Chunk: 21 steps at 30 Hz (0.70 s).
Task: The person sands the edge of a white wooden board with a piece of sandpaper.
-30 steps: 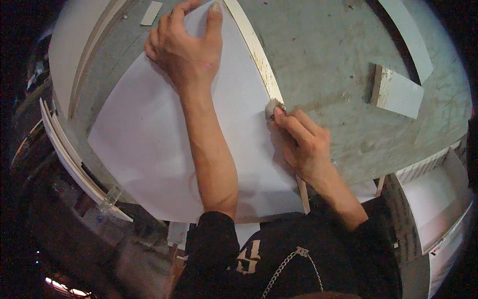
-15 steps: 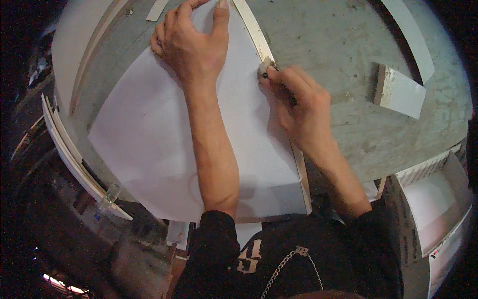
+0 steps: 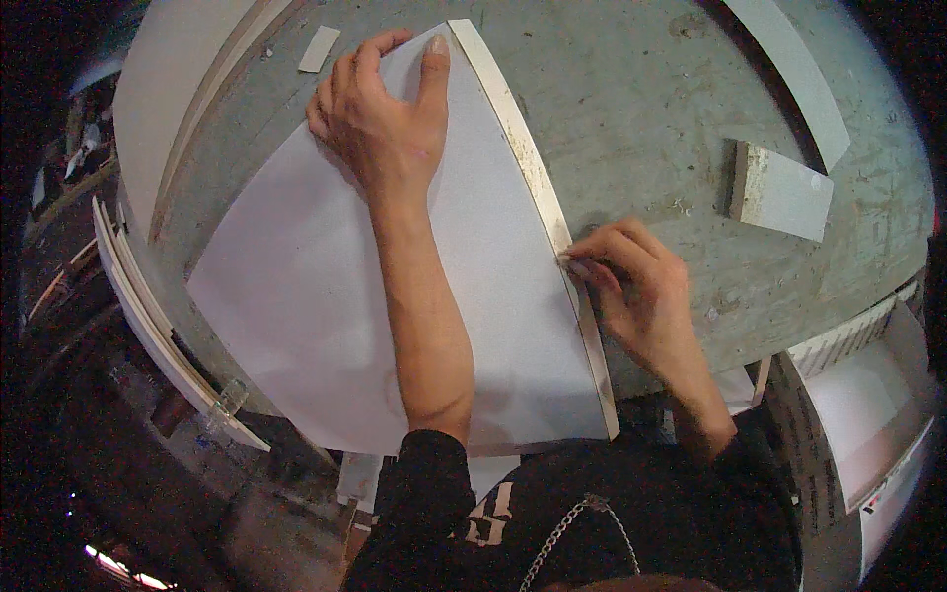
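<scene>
A large white board panel (image 3: 316, 296) lies flat on a grey worktable (image 3: 671, 118). My left hand (image 3: 380, 123) presses palm-down on its far end, fingers spread, thumb along the right corner. The panel's raw pale edge (image 3: 523, 158) runs along its right side. My right hand (image 3: 631, 281) rests against that edge about halfway along it. Its fingertips pinch a small pale block (image 3: 573, 264) onto the edge; the fingers hide most of the block.
A short white offcut (image 3: 784, 192) lies on the table to the right. A long white strip (image 3: 794, 74) lies at the far right and a small strip (image 3: 319, 49) at the far left. Stacked white panels (image 3: 148, 296) stand left, more boards (image 3: 868, 414) lower right.
My right hand slid the small block away from me up the panel's edge, then back toward me to the middle of it. My left hand stayed pressed on the far end.
</scene>
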Available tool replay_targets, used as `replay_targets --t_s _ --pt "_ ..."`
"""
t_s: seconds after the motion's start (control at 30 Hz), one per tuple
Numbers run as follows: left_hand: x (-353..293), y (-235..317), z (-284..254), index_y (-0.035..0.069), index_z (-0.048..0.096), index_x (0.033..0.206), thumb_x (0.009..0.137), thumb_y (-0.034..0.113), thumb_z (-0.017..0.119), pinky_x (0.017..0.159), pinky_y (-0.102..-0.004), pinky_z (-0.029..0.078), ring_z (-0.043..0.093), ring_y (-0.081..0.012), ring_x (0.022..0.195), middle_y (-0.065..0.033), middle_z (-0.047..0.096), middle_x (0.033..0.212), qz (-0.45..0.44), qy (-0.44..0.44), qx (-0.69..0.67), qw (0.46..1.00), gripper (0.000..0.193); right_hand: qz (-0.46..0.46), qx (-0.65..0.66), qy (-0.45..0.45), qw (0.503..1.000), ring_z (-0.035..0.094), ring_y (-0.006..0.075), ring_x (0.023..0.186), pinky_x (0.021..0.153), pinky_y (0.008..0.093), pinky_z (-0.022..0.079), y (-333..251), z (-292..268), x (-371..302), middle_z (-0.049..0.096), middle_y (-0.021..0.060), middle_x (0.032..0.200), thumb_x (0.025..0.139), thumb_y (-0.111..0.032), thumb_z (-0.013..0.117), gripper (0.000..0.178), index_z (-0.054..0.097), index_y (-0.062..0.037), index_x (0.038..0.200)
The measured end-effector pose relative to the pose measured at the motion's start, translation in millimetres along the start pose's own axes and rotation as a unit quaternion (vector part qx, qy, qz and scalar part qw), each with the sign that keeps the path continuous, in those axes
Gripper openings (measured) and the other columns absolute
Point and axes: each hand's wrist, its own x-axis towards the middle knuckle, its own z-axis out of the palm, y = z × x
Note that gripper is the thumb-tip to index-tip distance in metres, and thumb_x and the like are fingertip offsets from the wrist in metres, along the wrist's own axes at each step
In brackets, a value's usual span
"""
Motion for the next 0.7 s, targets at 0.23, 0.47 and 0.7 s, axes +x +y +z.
replay_targets --t_s 0.23,0.47,0.7 --pt "0 2 6 0.017 0.073 0.11 0.086 0.055 0.069 0.11 -0.0459 0.031 0.058 -0.0302 0.113 -0.0076 0.068 0.111 0.017 0.01 0.001 1.0 0.045 -0.046 -0.033 0.101 0.993 0.068 0.031 0.076 0.065 0.0382 0.054 -6 22 38 0.066 0.0132 0.087 0.085 -0.003 0.073 0.017 0.069 -0.0059 0.101" --pt "0 2 4 0.018 0.073 0.109 0.087 0.055 0.069 0.111 -0.0455 0.03 0.058 -0.0287 0.112 -0.0073 0.068 0.111 0.013 0.006 0.003 1.0 0.044 -0.023 -0.012 0.047 0.999 0.068 0.0292 0.077 0.065 0.0362 0.054 -2 19 29 0.066 0.0133 0.087 0.082 -0.005 0.077 0.014 0.072 -0.005 0.095" --pt "-3 1 3 0.019 0.073 0.11 0.087 0.057 0.068 0.112 -0.0459 0.029 0.057 -0.0287 0.116 -0.0073 0.068 0.112 0.004 0.005 0.017 1.0 0.045 -0.087 -0.021 0.105 0.99 0.067 0.0324 0.079 0.067 0.0385 0.053 -3 39 21 0.065 0.0132 0.087 0.079 0.002 0.072 0.018 0.07 -0.0052 0.095"
